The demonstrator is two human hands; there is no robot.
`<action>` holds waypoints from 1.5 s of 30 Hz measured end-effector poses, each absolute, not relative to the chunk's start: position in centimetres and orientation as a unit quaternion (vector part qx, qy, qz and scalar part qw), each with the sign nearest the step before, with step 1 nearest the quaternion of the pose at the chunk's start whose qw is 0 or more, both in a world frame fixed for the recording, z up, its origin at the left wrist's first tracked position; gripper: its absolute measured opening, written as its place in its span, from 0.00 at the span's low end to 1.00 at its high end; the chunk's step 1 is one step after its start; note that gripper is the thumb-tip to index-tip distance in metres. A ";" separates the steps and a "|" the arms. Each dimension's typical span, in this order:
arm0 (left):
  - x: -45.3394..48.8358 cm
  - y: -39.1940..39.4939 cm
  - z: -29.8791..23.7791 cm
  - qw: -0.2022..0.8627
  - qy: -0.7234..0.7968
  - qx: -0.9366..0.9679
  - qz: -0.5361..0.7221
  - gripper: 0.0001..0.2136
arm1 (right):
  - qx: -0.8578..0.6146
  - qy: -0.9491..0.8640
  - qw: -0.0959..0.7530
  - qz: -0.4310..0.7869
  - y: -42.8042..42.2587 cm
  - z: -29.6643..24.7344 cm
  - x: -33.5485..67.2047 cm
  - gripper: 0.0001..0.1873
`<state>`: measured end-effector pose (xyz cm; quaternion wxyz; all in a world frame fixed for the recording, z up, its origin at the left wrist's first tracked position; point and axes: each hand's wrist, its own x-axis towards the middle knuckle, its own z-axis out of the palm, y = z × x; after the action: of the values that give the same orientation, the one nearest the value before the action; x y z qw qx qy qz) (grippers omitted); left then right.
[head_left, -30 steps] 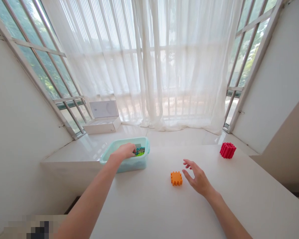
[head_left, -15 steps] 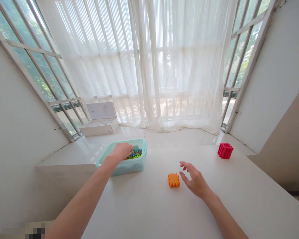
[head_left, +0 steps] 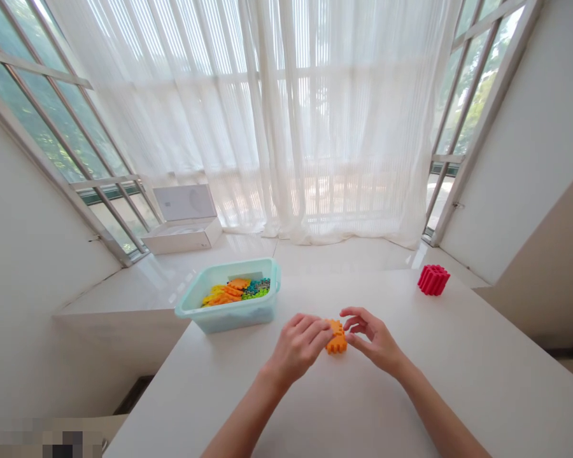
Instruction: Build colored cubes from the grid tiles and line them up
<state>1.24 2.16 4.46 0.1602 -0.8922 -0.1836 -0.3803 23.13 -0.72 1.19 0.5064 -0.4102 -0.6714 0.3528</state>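
My left hand [head_left: 302,346] is closed on an orange notched puzzle piece [head_left: 336,327], partly hidden by the fingers. That piece is at the top of an orange block [head_left: 337,347] with toothed edges, which rests on the white table; whether the two are joined I cannot tell. Just right of the block, my right hand [head_left: 370,337] has its fingers curved and apart, holding nothing. Farther left stands a pale turquoise tub [head_left: 239,318] with several yellow, orange, green and blue notched pieces [head_left: 226,291] in it.
Toward the right rear of the table [head_left: 482,369] sits a red ridged block [head_left: 433,280]. A white box [head_left: 184,235] with its lid raised lies on the window ledge at the back left. Sheer curtains [head_left: 286,127] hang behind the ledge.
My left hand has come out of the tub and moved right to the orange block, bringing an orange piece. My right hand stays beside the block. The view has shifted slightly.
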 end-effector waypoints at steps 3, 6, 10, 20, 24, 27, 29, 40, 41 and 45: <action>1.6 1.6 3.3 0.148 -0.166 -0.893 -0.392 0.05 | -0.399 -0.662 0.497 0.394 -0.8 1.4 22.9 0.17; 1.4 1.8 3.0 0.129 -0.159 -0.897 -0.391 0.06 | -0.395 -0.668 0.491 0.396 -1.0 1.8 22.5 0.14; 1.3 2.2 2.8 0.065 -0.180 -0.896 -0.400 0.04 | -0.393 -0.672 0.501 0.378 -1.0 1.9 22.2 0.11; 0.6 2.4 3.0 -0.296 -0.260 -0.839 -0.375 0.26 | -0.337 -0.647 0.519 0.445 -1.3 2.7 23.2 0.16; 0.6 2.0 3.3 -0.289 -0.263 -0.835 -0.388 0.26 | -0.356 -0.653 0.505 0.438 -1.5 2.9 23.1 0.15; 0.6 1.9 3.3 -0.268 -0.270 -0.840 -0.386 0.25 | -0.371 -0.664 0.492 0.424 -1.5 2.8 22.9 0.15; 0.7 1.9 3.3 -0.253 -0.266 -0.846 -0.386 0.23 | -0.376 -0.668 0.488 0.417 -1.5 2.8 22.9 0.17; 0.6 0.6 4.9 -0.210 -0.231 -0.832 -0.458 0.30 | -0.388 -0.693 0.555 0.247 -3.8 3.8 21.7 0.28; 0.6 0.5 5.2 -0.207 -0.220 -0.832 -0.465 0.31 | -0.383 -0.695 0.561 0.236 -4.1 3.9 21.7 0.29; 0.5 -0.2 5.9 -0.203 -0.186 -0.827 -0.491 0.32 | -0.367 -0.700 0.577 0.206 -4.9 4.0 21.4 0.29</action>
<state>0.49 -0.17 5.93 -0.2026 -0.8265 -0.1858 -0.4912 21.41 -4.89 4.05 0.5773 -0.3672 -0.6997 0.2056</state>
